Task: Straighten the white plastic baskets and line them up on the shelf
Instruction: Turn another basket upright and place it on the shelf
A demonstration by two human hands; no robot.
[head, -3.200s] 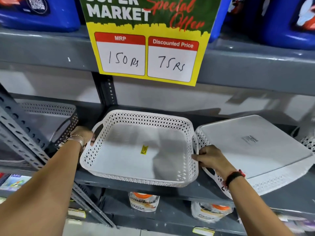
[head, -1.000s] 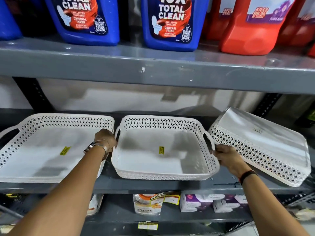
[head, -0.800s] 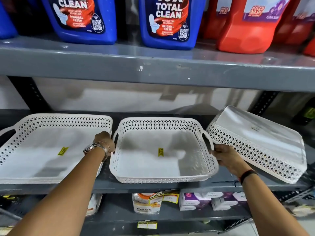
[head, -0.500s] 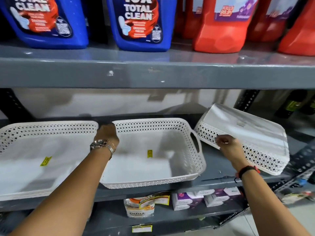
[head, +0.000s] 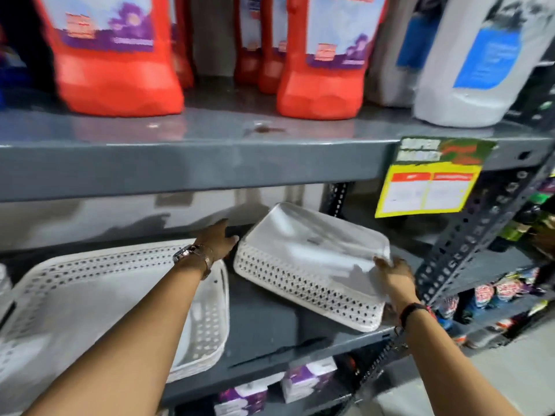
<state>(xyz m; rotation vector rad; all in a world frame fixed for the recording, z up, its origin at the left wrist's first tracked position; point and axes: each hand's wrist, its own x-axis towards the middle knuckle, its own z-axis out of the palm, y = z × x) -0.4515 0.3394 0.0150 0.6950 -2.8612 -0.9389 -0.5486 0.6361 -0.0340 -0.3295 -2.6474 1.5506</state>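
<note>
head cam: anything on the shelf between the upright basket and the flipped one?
Nothing: bare grey shelf separates upright basket from flipped basket in the head view.

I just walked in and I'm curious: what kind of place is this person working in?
Most likely a supermarket aisle. A yellow offer sign hangs from the grey metal shelf, red jugs stand above, and white baskets sit below.

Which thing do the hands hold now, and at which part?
The upside-down basket: the right hand grips its near right corner, and the left hand touches its far left corner.
</note>
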